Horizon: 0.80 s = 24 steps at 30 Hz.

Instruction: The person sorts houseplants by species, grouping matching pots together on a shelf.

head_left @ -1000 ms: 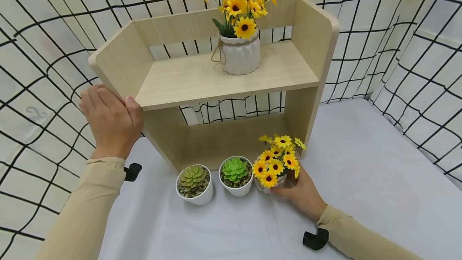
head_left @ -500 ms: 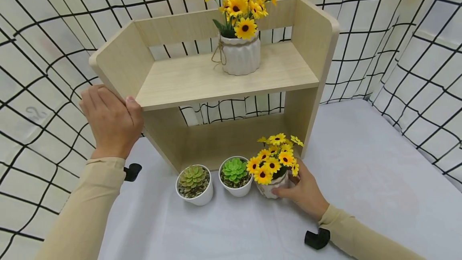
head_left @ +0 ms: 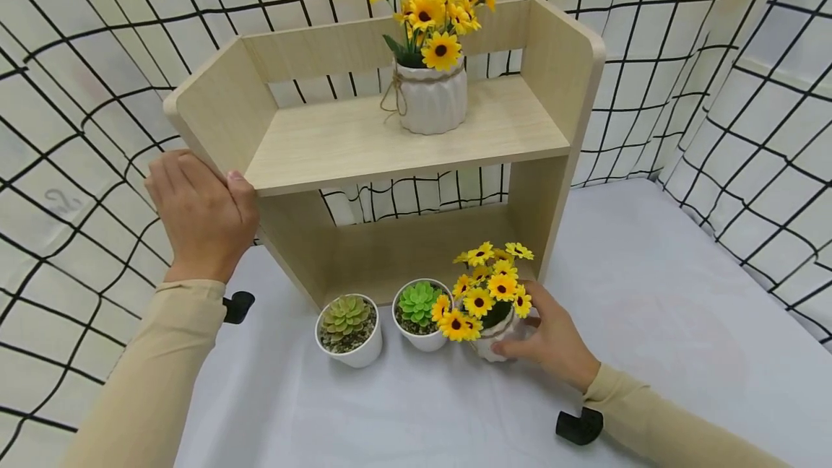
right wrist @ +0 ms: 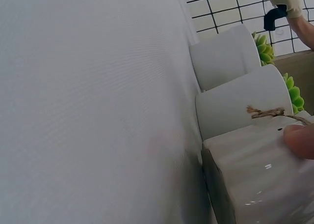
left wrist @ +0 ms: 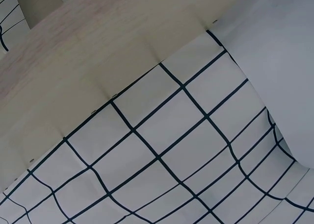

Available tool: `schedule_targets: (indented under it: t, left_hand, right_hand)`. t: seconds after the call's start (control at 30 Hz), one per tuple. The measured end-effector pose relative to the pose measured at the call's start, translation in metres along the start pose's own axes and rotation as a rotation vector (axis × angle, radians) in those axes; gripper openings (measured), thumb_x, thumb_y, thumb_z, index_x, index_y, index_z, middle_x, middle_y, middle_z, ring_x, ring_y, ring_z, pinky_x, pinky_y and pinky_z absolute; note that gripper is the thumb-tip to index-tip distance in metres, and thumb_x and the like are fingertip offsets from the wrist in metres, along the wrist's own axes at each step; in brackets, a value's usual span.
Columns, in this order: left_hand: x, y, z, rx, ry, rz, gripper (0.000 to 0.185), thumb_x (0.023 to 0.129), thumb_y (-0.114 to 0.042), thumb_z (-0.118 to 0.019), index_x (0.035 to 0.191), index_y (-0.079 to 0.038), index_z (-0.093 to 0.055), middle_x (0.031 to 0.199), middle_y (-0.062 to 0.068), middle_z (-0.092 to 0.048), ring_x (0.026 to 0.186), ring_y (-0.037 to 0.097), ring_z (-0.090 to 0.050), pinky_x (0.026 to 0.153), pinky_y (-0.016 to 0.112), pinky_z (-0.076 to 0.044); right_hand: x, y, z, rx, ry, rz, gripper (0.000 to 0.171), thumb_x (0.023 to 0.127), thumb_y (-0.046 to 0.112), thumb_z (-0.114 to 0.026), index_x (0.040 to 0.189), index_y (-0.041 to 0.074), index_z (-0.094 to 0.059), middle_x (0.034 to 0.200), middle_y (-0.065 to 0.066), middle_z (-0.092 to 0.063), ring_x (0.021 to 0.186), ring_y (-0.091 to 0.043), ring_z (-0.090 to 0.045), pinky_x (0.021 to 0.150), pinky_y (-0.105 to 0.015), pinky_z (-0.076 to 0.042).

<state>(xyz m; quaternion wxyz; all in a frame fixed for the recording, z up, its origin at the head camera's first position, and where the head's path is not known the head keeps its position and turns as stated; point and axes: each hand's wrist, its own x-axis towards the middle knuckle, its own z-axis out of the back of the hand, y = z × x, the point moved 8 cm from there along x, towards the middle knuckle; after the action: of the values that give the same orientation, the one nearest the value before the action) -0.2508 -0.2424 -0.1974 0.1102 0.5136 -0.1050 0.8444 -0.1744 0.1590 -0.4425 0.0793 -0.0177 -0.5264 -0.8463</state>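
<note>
My left hand [head_left: 201, 211] grips the left side panel of a two-tier wooden shelf [head_left: 409, 154], its thumb on the panel's front edge. In front of the shelf's right end, my right hand [head_left: 552, 341] holds a small whitish flowerpot [head_left: 497, 341] with yellow artificial flowers [head_left: 481, 298]. The thumb presses the pot's side below a twine band [right wrist: 274, 112] in the right wrist view. Part of the pot's base [right wrist: 218, 184] shows there, slightly tilted against the cloth. Flowers overlap the neighbouring bright green succulent [head_left: 417, 302]. Left of it stands a dull green succulent [head_left: 347, 318] in a white pot.
On the upper board stands a larger white pot [head_left: 432, 103] of yellow flowers, tied with twine. A white cloth [head_left: 650, 323] covers the table. White walls with a black grid [head_left: 689, 92] rise behind and beside the shelf.
My right hand has drawn the small flowerpot slightly toward me, and its flowers have swung left over the bright succulent. The left hand keeps its grip on the shelf.
</note>
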Motion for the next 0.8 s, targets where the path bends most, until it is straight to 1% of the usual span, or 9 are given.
schedule_targets:
  t: [0.1,0.3,0.5,0.67,0.8]
  left_hand:
    - [0.0,0.001,0.0,0.006,0.005,0.001,0.053,0.098,-0.034,-0.027,0.109,0.015,-0.043,0.105,0.036,-0.045,0.099,0.049,-0.037,0.086,0.057,-0.024]
    - [0.001,0.001,0.0,0.0,0.016,0.008,0.053,0.098,-0.034,-0.027,0.11,0.015,-0.042,0.107,0.036,-0.044,0.099,0.049,-0.036,0.086,0.057,-0.024]
    - [0.0,0.001,0.0,0.002,0.021,0.013,0.054,0.098,-0.034,-0.026,0.111,0.015,-0.042,0.107,0.035,-0.044,0.099,0.049,-0.036,0.086,0.057,-0.024]
    - [0.0,0.001,0.0,0.013,0.021,0.01,0.053,0.098,-0.034,-0.026,0.111,0.015,-0.042,0.106,0.035,-0.044,0.099,0.049,-0.036,0.086,0.057,-0.024]
    - [0.001,0.001,0.0,0.014,0.015,0.004,0.052,0.098,-0.034,-0.027,0.109,0.015,-0.043,0.105,0.035,-0.045,0.097,0.048,-0.036,0.085,0.057,-0.024]
  right_hand:
    - [-0.001,0.001,0.0,-0.008,0.013,0.007,0.096,0.069,0.029,-0.094,0.15,0.015,-0.043,0.15,-0.011,-0.056,0.135,-0.033,-0.055,0.102,-0.05,-0.055]
    - [-0.002,0.003,0.001,-0.007,0.026,-0.001,0.102,0.07,0.029,-0.094,0.154,0.013,-0.039,0.152,-0.015,-0.054,0.136,-0.036,-0.055,0.102,-0.05,-0.056]
    - [-0.002,0.007,0.004,-0.01,0.03,0.002,0.108,0.07,0.03,-0.094,0.158,0.011,-0.034,0.155,-0.016,-0.052,0.136,-0.036,-0.056,0.102,-0.047,-0.057]
    - [-0.001,0.018,0.008,-0.008,0.038,0.026,0.106,0.071,0.03,-0.094,0.157,0.011,-0.035,0.154,-0.014,-0.053,0.135,-0.034,-0.057,0.103,-0.045,-0.056]
    - [-0.001,0.032,0.014,0.016,0.054,0.026,0.103,0.073,0.028,-0.093,0.157,0.011,-0.035,0.154,-0.013,-0.052,0.134,-0.035,-0.057,0.104,-0.046,-0.056]
